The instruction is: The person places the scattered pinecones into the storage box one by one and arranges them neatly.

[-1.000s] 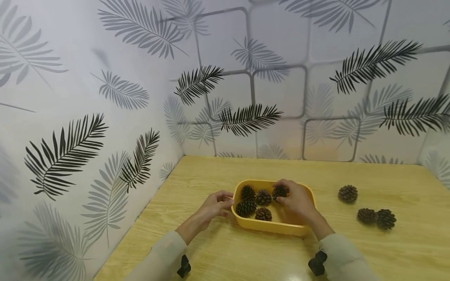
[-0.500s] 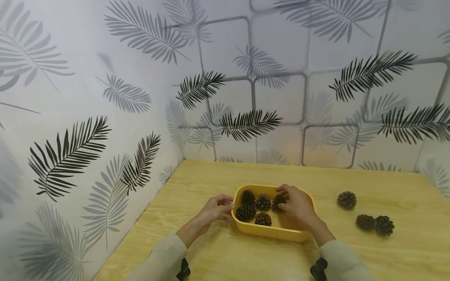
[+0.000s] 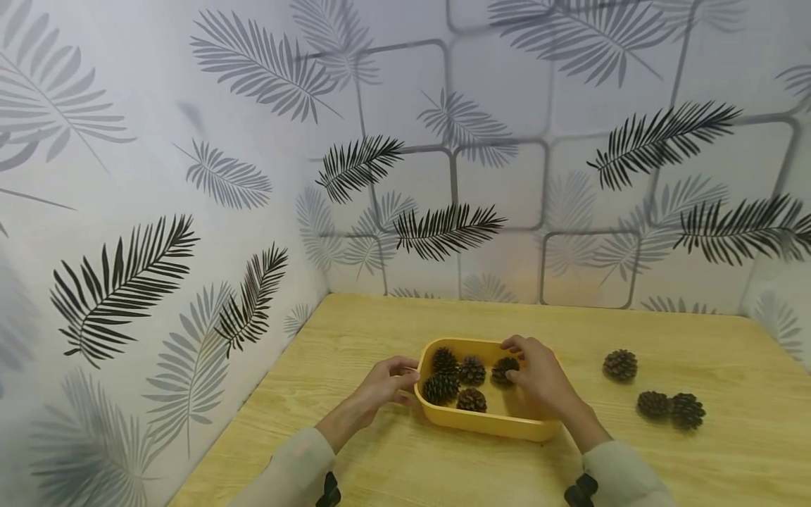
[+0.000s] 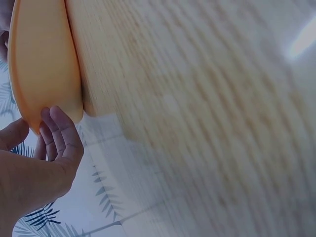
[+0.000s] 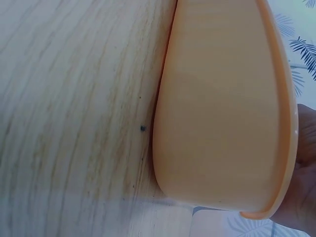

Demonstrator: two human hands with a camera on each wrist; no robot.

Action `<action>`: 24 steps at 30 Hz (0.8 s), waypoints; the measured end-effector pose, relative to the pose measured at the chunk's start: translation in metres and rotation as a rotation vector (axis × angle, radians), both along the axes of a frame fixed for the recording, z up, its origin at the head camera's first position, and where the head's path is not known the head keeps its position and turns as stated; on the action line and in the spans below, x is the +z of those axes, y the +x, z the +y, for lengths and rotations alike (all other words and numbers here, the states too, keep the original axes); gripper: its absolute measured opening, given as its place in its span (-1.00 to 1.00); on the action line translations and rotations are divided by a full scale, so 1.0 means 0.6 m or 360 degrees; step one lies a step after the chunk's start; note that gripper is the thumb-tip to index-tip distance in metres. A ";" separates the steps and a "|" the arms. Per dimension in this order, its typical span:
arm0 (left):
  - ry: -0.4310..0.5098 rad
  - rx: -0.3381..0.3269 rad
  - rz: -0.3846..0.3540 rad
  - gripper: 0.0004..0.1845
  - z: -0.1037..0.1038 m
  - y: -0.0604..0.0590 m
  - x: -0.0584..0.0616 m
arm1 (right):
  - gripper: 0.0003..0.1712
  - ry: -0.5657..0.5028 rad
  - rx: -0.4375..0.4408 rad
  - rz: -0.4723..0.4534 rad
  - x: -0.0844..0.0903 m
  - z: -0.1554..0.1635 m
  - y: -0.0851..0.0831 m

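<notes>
A yellow plastic tub [image 3: 481, 421] stands on the table with several brown pine cones inside, clustered toward its left. Just right of that cluster lies a single pine cone [image 3: 505, 371] on the tub's floor. Over the tub's right part reaches my right hand [image 3: 538, 373], its thumb tip at this cone's edge and its index finger spread away near the far rim. My left hand [image 3: 383, 384] is at the tub's left end. In the left wrist view its fingertips [image 4: 57, 116] touch the tub's outer wall, with the thumb close to the rim. The tub's wall hides most of my right hand in the right wrist view.
To the right of the tub, one pine cone [image 3: 620, 365] lies alone on the wood-grain table [image 3: 380, 465]. Nearer, two more pine cones [image 3: 670, 410] sit side by side. White walls [image 3: 393, 91] with a leaf pattern border the table behind and at the left.
My right hand has lowered the pine cone onto the tub's floor, and its fingers have loosened from it. My left hand stays at the tub's end. The head view has tilted slightly upward.
</notes>
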State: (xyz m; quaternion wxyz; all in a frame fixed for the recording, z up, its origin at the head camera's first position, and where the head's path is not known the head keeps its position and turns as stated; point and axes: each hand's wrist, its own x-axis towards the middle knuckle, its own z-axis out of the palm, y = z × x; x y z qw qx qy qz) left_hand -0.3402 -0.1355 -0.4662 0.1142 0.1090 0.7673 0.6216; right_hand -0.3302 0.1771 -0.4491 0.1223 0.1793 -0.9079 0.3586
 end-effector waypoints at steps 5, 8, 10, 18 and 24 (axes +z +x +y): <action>-0.0003 0.0006 -0.0001 -0.57 0.000 -0.001 -0.001 | -0.49 -0.0002 0.0000 0.0049 0.006 0.000 0.003; -0.0008 0.0010 0.0002 -0.57 0.001 -0.001 -0.001 | -0.49 -0.0005 -0.0006 0.0063 0.010 0.001 0.006; -0.0009 0.0013 0.0001 -0.57 0.001 0.000 0.000 | -0.49 -0.0006 -0.0005 0.0068 0.013 0.001 0.009; -0.0011 0.0017 0.0006 -0.59 0.002 0.001 0.000 | -0.46 -0.0007 0.0031 -0.0002 0.014 0.006 0.014; -0.0011 0.0020 0.0004 -0.59 0.002 0.001 -0.001 | -0.43 -0.0026 0.0088 -0.0006 0.015 0.012 0.019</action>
